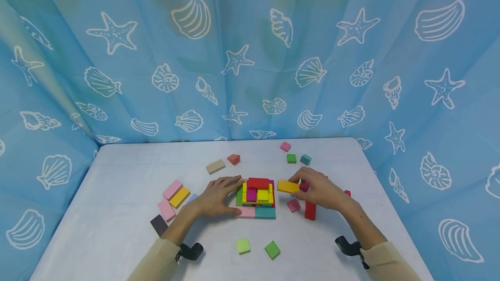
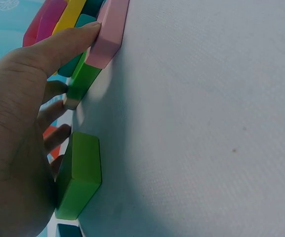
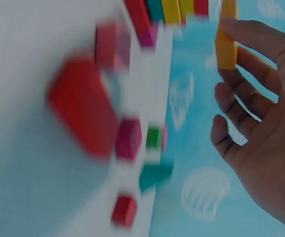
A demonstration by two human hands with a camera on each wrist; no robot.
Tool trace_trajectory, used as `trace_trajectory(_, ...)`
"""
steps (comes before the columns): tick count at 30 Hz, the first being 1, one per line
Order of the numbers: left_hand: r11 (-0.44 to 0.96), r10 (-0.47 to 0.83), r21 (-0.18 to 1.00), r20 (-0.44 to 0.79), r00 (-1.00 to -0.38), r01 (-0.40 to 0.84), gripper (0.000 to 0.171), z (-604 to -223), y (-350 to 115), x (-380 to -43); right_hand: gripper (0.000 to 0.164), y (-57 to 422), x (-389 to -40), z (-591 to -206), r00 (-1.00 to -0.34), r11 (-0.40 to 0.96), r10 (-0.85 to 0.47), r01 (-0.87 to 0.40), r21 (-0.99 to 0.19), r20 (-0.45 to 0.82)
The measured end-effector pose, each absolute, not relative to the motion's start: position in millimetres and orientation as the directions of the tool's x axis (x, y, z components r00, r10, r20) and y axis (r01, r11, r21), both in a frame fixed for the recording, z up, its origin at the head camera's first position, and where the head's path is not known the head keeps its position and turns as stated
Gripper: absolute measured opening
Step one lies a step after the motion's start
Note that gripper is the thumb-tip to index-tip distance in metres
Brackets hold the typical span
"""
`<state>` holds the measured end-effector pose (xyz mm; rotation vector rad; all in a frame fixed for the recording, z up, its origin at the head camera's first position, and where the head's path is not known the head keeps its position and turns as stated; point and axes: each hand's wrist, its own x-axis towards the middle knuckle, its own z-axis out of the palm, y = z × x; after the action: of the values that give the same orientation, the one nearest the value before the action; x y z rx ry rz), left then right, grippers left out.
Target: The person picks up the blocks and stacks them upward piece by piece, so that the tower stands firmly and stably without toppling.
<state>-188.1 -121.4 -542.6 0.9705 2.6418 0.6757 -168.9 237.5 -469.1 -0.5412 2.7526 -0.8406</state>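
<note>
A layered stack of coloured wooden blocks (image 1: 258,183) stands mid-table, a red block lying on top. My left hand (image 1: 216,196) reaches along its left side with fingers extended. In the left wrist view, its thumb touches a pink block (image 2: 107,37) of the bottom layer, and its fingertips are by a green block (image 2: 84,79). A separate green block (image 2: 85,163) stands beside the palm. Just right of the stack, my right hand (image 1: 322,190) pinches a yellow-orange block (image 1: 287,186) between thumb and fingers, held above the table in the right wrist view.
Pink, yellow and dark blocks (image 1: 159,225) lie at the left. Red blocks (image 1: 310,210) and a dull pink one (image 1: 294,205) sit under and near the right hand. Two green blocks (image 1: 272,249) lie in front; several small ones (image 1: 291,158) lie behind. A blue curtain (image 1: 250,55) surrounds the table.
</note>
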Motion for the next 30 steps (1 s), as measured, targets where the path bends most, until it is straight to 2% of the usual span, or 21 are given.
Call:
trace_trajectory(6, 0.66, 0.67, 0.512, -0.069, -0.739, 0.55, 0.094, -541.7, -121.7, -187.5, 0.042, 192.5, -157.1, -473.0, -0.859, 0.751, -0.51, -0.422, -0.508, -0.04)
trace_trajectory(14, 0.659, 0.672, 0.513, -0.072, -0.737, 0.551, 0.092, -540.8, -122.6, -187.5, 0.046, 171.7, -153.3, -483.0, -0.784, 0.708, -0.601, -0.611, -0.354, 0.152)
trace_trajectory(23, 0.657, 0.671, 0.511, -0.063, -0.738, 0.554, 0.093, -536.2, -122.7, -186.3, 0.043, 165.8, -155.8, -492.6, -0.75, 0.688, -0.616, -0.662, -0.298, 0.243)
trace_trajectory(30, 0.666, 0.665, 0.514, -0.08, -0.742, 0.542, 0.093, -536.2, -122.2, -185.7, 0.037, 165.3, -157.6, -493.5, -0.752, 0.678, -0.609, -0.658, -0.326, 0.251)
